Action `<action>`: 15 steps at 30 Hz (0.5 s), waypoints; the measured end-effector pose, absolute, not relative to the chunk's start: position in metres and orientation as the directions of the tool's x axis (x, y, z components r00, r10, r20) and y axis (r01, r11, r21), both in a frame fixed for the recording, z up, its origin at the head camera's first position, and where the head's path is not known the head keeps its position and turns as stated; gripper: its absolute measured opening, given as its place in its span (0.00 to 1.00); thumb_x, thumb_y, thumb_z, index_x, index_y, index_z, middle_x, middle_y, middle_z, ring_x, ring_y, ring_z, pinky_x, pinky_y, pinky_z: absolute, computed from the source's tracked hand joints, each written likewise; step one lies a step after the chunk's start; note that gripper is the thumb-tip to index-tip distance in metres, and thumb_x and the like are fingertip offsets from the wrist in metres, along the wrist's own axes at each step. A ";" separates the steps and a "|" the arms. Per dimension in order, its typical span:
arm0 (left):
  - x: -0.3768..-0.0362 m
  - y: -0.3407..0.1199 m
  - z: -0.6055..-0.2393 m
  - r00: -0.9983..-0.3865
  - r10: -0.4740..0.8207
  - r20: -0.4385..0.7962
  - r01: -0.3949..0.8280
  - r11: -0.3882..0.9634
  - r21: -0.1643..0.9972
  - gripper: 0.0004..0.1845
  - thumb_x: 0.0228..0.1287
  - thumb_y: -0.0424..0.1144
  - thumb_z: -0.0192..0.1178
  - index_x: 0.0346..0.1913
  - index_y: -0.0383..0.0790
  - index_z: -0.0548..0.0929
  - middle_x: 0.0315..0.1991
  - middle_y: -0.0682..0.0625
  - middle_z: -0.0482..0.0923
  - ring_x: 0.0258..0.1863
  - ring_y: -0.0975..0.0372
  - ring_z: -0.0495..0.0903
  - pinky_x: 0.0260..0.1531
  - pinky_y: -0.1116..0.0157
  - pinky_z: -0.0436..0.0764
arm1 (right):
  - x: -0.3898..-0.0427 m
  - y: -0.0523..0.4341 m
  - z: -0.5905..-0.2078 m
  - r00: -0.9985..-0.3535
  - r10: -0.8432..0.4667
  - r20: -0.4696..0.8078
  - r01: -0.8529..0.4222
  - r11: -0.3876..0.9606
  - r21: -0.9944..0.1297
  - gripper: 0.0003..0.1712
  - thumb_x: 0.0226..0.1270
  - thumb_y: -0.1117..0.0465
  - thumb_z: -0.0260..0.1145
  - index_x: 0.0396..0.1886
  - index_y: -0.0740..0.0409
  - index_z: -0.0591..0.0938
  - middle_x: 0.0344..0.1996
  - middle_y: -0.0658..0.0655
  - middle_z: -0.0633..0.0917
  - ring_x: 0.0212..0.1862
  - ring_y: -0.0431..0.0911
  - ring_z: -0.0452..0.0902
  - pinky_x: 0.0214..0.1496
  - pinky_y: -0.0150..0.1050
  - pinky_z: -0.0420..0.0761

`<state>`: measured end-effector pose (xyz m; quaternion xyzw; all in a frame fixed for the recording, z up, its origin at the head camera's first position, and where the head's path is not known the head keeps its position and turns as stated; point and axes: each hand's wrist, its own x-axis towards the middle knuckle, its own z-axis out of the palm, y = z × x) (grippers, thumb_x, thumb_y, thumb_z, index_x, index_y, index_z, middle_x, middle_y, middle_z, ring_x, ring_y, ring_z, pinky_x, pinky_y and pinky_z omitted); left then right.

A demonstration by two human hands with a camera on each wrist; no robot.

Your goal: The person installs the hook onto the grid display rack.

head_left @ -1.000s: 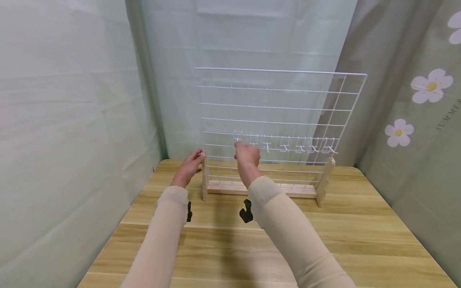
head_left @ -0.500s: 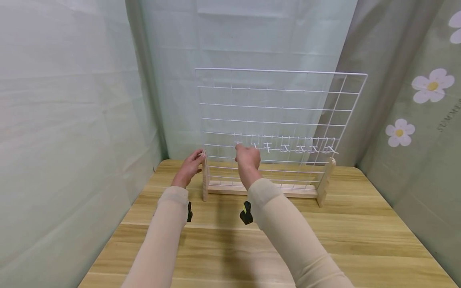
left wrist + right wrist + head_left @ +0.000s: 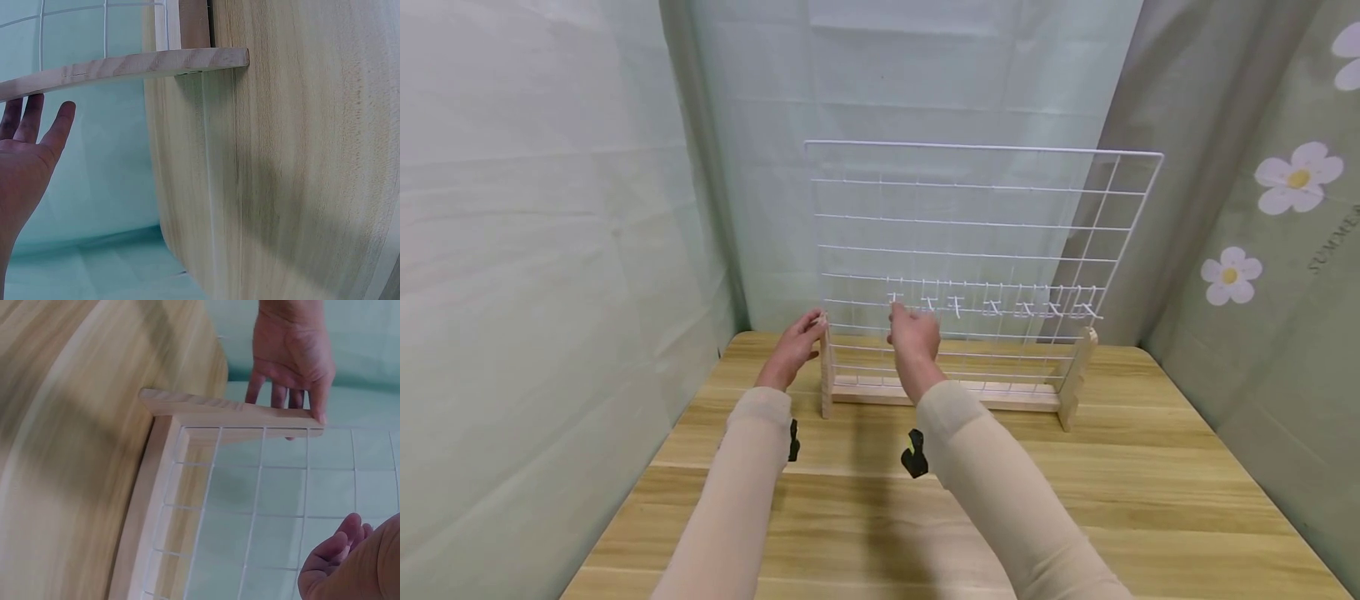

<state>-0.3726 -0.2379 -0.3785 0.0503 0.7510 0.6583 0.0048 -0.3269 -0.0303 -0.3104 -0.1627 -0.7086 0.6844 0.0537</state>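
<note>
A white wire grid panel stands upright in a pale wooden base. My left hand grips the top of the left wooden post. In the right wrist view, that hand's thumb lies on the near side with the fingers behind. At the panel's left part, my right hand pinches the end of a white wire hook. Its fingers curl in the right wrist view, where the hook cannot be seen. Several similar white hooks hang in a row to its right.
The base stands on a wood-grain table. Its right post is beyond my right hand. Pale cloth hangs at the left and back, and a flowered cloth at the right.
The leftmost hook has come down slightly, and its upper ends now sit at a horizontal wire. My right hand has dropped a little with it. My left hand keeps its place.
</note>
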 end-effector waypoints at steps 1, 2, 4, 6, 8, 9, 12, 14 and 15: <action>-0.370 -0.237 -0.375 -0.995 0.087 0.049 0.059 0.116 0.992 0.30 0.80 0.46 0.45 0.78 0.40 0.55 0.76 0.38 0.54 0.74 0.47 0.55 0.70 0.42 0.57 | -0.326 -0.030 -0.312 -0.943 0.299 -0.147 0.156 0.004 -0.988 0.16 0.70 0.45 0.63 0.38 0.52 0.86 0.38 0.53 0.85 0.39 0.47 0.80 0.38 0.41 0.74; -0.371 -0.238 -0.375 -0.995 0.084 0.045 0.055 0.120 0.991 0.30 0.81 0.45 0.45 0.78 0.40 0.55 0.76 0.38 0.54 0.74 0.46 0.55 0.70 0.43 0.57 | -0.326 -0.030 -0.314 -0.943 0.299 -0.148 0.156 0.003 -0.988 0.18 0.71 0.44 0.62 0.37 0.52 0.86 0.38 0.53 0.85 0.37 0.46 0.80 0.38 0.40 0.74; -0.372 -0.239 -0.374 -0.996 0.084 0.038 0.048 0.127 0.991 0.30 0.81 0.45 0.45 0.79 0.41 0.54 0.76 0.37 0.53 0.74 0.45 0.55 0.70 0.42 0.57 | -0.325 -0.029 -0.318 -0.945 0.295 -0.140 0.148 0.006 -0.989 0.20 0.71 0.42 0.60 0.35 0.52 0.86 0.37 0.53 0.85 0.37 0.47 0.80 0.38 0.41 0.73; -0.372 -0.242 -0.373 -0.995 0.088 0.037 0.049 0.135 0.990 0.31 0.81 0.46 0.45 0.79 0.41 0.53 0.77 0.37 0.52 0.74 0.45 0.54 0.70 0.42 0.56 | -0.324 -0.028 -0.323 -0.947 0.293 -0.131 0.143 0.019 -0.990 0.22 0.72 0.41 0.59 0.34 0.53 0.86 0.35 0.53 0.84 0.37 0.48 0.81 0.38 0.41 0.74; -0.376 -0.246 -0.379 -0.995 0.081 0.051 0.063 0.151 0.987 0.31 0.80 0.48 0.45 0.79 0.43 0.53 0.77 0.38 0.53 0.74 0.46 0.54 0.70 0.43 0.56 | -0.323 -0.025 -0.330 -0.952 0.287 -0.110 0.128 0.046 -0.991 0.22 0.72 0.42 0.59 0.33 0.53 0.87 0.34 0.53 0.85 0.36 0.48 0.81 0.38 0.41 0.74; -0.375 -0.247 -0.379 -0.995 0.081 0.052 0.064 0.153 0.986 0.31 0.80 0.48 0.45 0.79 0.43 0.53 0.76 0.38 0.53 0.74 0.46 0.54 0.70 0.43 0.56 | -0.322 -0.022 -0.335 -0.956 0.277 -0.094 0.117 0.069 -0.991 0.22 0.72 0.43 0.59 0.33 0.54 0.87 0.34 0.53 0.85 0.36 0.49 0.82 0.38 0.41 0.75; -0.373 -0.251 -0.379 -0.995 0.078 0.062 0.075 0.183 0.980 0.31 0.80 0.48 0.45 0.79 0.42 0.53 0.76 0.37 0.54 0.74 0.46 0.55 0.70 0.43 0.56 | -0.321 -0.010 -0.350 -0.971 0.236 -0.033 0.073 0.163 -0.984 0.20 0.73 0.46 0.58 0.34 0.55 0.87 0.35 0.54 0.86 0.36 0.51 0.83 0.38 0.41 0.77; -0.371 -0.254 -0.380 -0.993 0.083 0.079 0.096 0.230 0.969 0.32 0.80 0.47 0.45 0.79 0.41 0.53 0.75 0.36 0.54 0.74 0.46 0.55 0.70 0.43 0.57 | -0.321 0.001 -0.361 -0.979 0.202 0.028 0.026 0.261 -0.965 0.20 0.73 0.48 0.58 0.34 0.57 0.87 0.34 0.55 0.87 0.36 0.51 0.84 0.37 0.42 0.78; -0.370 -0.256 -0.381 -0.992 0.089 0.088 0.109 0.268 0.957 0.32 0.80 0.47 0.45 0.79 0.40 0.52 0.75 0.35 0.55 0.74 0.45 0.55 0.70 0.43 0.57 | -0.321 0.008 -0.367 -0.981 0.184 0.065 -0.002 0.323 -0.946 0.20 0.73 0.48 0.58 0.36 0.56 0.87 0.34 0.54 0.87 0.36 0.50 0.83 0.39 0.43 0.78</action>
